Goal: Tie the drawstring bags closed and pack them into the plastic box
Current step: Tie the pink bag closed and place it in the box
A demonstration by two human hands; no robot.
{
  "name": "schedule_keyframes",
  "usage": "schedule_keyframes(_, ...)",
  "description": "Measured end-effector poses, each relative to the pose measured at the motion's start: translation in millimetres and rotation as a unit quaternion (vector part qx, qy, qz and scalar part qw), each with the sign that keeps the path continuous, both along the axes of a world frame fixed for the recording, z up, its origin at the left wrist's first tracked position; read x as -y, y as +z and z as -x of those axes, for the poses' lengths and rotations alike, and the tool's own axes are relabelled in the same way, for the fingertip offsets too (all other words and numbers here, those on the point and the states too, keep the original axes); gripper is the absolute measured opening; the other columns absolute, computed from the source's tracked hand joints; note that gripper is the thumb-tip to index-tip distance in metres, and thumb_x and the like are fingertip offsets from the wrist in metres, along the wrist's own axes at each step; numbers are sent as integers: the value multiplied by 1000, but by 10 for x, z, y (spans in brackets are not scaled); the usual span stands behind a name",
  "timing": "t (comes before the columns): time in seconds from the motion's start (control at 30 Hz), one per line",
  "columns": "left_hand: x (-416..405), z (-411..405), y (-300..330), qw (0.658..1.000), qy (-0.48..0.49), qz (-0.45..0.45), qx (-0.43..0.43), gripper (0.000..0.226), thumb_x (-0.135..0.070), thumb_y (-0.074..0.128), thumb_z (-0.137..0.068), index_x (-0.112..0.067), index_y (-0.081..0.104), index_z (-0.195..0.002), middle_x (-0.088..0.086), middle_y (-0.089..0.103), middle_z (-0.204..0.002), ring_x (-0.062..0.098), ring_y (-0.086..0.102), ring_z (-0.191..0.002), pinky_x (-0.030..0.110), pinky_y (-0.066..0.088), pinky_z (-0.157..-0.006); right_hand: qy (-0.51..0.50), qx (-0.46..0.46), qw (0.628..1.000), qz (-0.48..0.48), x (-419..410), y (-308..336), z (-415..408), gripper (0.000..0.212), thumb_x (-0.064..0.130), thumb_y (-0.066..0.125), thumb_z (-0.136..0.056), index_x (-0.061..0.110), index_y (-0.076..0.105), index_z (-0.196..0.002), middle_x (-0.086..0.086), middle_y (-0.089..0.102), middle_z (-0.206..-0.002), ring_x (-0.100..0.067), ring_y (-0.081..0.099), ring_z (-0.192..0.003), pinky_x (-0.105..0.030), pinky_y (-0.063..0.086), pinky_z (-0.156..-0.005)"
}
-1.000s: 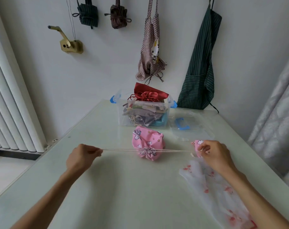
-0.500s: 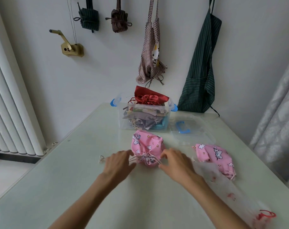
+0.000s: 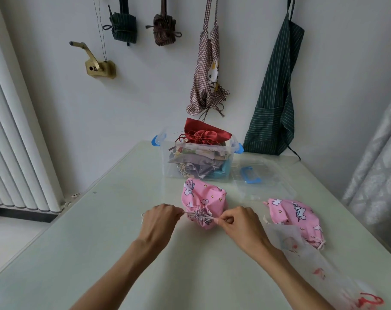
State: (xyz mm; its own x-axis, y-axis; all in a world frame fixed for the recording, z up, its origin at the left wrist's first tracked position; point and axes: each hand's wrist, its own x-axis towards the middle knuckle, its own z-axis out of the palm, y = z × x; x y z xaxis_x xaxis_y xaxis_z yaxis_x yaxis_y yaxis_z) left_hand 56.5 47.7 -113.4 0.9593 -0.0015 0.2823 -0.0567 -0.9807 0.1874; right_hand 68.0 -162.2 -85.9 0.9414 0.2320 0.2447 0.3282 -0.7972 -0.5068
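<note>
A pink unicorn-print drawstring bag (image 3: 203, 201) lies in the middle of the pale table, its cinched mouth facing me. My left hand (image 3: 161, 221) pinches the cord on the left of the mouth. On the other side my right hand (image 3: 240, 223) pinches the cord right of the mouth. A second pink bag (image 3: 295, 214) lies flat to the right. Behind them stands the clear plastic box (image 3: 199, 173) with blue latches, holding several bags and a red satin bag (image 3: 203, 134) on top.
The box's clear lid (image 3: 259, 180) with a blue handle lies right of the box. A sheer white bag with red print (image 3: 319, 265) lies at the front right. Aprons hang on the wall behind. A radiator stands left of the table, a curtain on the right.
A second ago my hands were wide apart, pulling the cords taut. They have since come in close to the bag's mouth and now pinch the cords beside it.
</note>
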Motion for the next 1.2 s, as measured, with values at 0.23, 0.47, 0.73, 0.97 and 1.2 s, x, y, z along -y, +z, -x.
schedule_keyframes(0.23,56,184,31,994,83,62,-34,41,-34,53,-92,-32,46,-132,-10,65,-115,23,59,-108,30,42,-76,-5,-11,1000,12,-107,-18,172,19,39,63,-85,24,75,-87,4,74,-84,-15,67,-81,-23,42,-63)
schedule_keyframes(0.47,369,338,42,966,126,197,-112,51,-48,33,-97,-11,58,-72,11,66,-99,36,61,-95,33,43,-73,3,-12,1000,-5,-207,-62,223,19,39,64,-83,23,75,-84,3,74,-81,-17,66,-79,-26,46,-67)
schedule_keyframes(0.73,380,134,90,794,162,585,39,19,-33,66,-84,-26,74,-69,-13,71,-64,10,71,-75,27,46,-68,23,-3,1000,-21,-195,85,166,17,38,65,-83,24,75,-83,6,74,-81,-10,66,-76,-24,49,-70)
schedule_keyframes(0.97,279,-180,564,719,28,684,119,28,-21,59,-92,-28,72,-68,-3,73,-71,11,65,-73,24,53,-76,15,31,996,-87,-174,442,-244,16,36,66,-84,24,75,-86,9,72,-77,-3,62,-66,-15,41,-55)
schedule_keyframes(1.2,229,-683,735,707,60,700,86,14,-16,59,-91,-11,72,-93,0,70,-74,4,66,-65,11,46,-49,-2,44,985,-166,-216,594,-689,13,26,69,-84,15,76,-84,11,68,-68,1,61,-62,-12,45,-56)
